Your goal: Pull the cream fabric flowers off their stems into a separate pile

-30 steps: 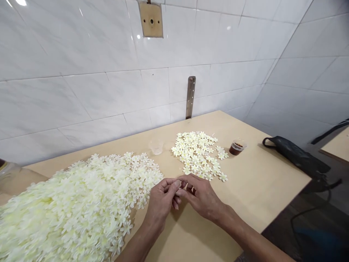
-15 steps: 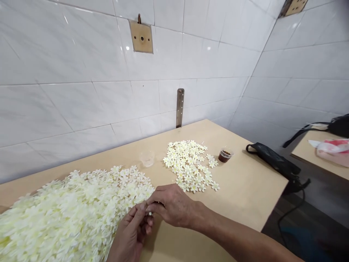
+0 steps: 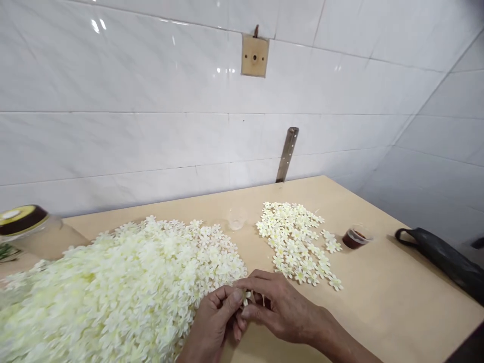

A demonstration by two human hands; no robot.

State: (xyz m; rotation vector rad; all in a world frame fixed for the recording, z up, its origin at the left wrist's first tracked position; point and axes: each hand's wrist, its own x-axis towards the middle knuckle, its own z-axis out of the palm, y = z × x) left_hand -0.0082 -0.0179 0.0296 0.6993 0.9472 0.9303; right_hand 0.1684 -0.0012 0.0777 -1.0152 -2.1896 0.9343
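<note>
My left hand (image 3: 215,320) is closed, its thumb pressed to the fingertips around a small white artificial flower (image 3: 247,296). From the right, my right hand (image 3: 282,307) meets it, index finger and thumb curled round the same flower. The fingers hide most of it. A large heap of white-yellow flowers (image 3: 128,287) lies beside and beneath my left hand. A smaller, flatter spread of the same flowers (image 3: 293,237) lies beyond my right hand.
Behind the flowers stand a clear plastic cup (image 3: 237,218) and a cup of dark red-brown liquid (image 3: 354,237). A jar with a yellow and dark lid (image 3: 22,219) is at the left. A black strapped item (image 3: 442,257) lies at the table's (image 3: 385,302) right edge, and a tiled wall (image 3: 162,141) rises behind.
The view has turned left, so everything sits further right and the jar has come into view. My hands stay together, with more of the flower showing between the fingers.
</note>
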